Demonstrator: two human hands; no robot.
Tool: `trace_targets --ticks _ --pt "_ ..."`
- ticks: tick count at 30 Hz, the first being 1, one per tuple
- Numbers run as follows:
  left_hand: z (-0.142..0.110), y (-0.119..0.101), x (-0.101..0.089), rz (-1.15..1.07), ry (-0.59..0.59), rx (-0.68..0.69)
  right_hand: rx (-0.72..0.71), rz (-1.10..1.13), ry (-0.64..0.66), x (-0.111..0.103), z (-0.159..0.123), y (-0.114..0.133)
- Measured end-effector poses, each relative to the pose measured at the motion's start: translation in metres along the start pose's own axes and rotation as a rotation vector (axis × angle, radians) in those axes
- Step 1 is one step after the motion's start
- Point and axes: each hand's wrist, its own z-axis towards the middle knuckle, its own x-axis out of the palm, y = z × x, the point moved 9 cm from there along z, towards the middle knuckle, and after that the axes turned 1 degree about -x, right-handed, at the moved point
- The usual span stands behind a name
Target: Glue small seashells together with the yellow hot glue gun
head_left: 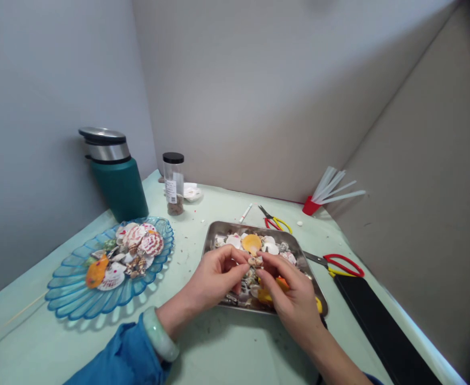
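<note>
Where the blue sleeve (120, 355) ends, a pale green bangle (160, 336) is around the left wrist. The left hand (218, 275) is almost closed, its thumb and first finger pinching at a small tan piece (254, 261). The right hand (291, 291) holds the same piece from the other side, thumb and first finger slightly apart. This piece is thus between the two sets of fingertips, above the metal tray (246, 308); its exact form is too small to tell. Shells (252, 244) fill much of the tray.

To the right lie a black case (373, 315) and large scissors (323, 261); to the left, a blue plate (64, 297) bears more shells. Behind the tray are a pen (246, 213) and smaller scissors (270, 216). Farther, a green flask (122, 187), a jar (174, 184) and a red cup (310, 206) with pale sticks (331, 184) stand near the walls.
</note>
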Motion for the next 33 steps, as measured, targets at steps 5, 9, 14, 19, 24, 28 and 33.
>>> trace_targets --ticks 5,9,14,19,24,28,33 --pt "0.001 0.003 0.000 -0.001 0.024 -0.002 0.006 -0.015 -0.007 -0.001 -0.001 -0.002" --pt "0.000 0.001 0.001 -0.013 0.030 0.004 0.003 -0.026 -0.009 -0.001 -0.002 -0.002" --pt "-0.001 -0.001 0.001 -0.004 0.029 0.004 -0.006 -0.029 -0.019 -0.001 -0.001 0.000" --pt "0.000 -0.001 0.001 -0.033 0.035 0.008 0.004 -0.035 -0.025 -0.001 -0.001 -0.001" --pt "-0.001 -0.002 0.003 -0.041 0.063 0.026 0.011 -0.035 -0.029 -0.001 -0.003 -0.002" --pt "-0.002 -0.004 0.003 -0.037 0.067 0.032 0.004 -0.041 -0.015 -0.001 -0.003 0.000" --pt "-0.002 -0.003 0.001 -0.025 0.045 0.033 -0.015 -0.112 0.008 -0.021 -0.003 0.005"
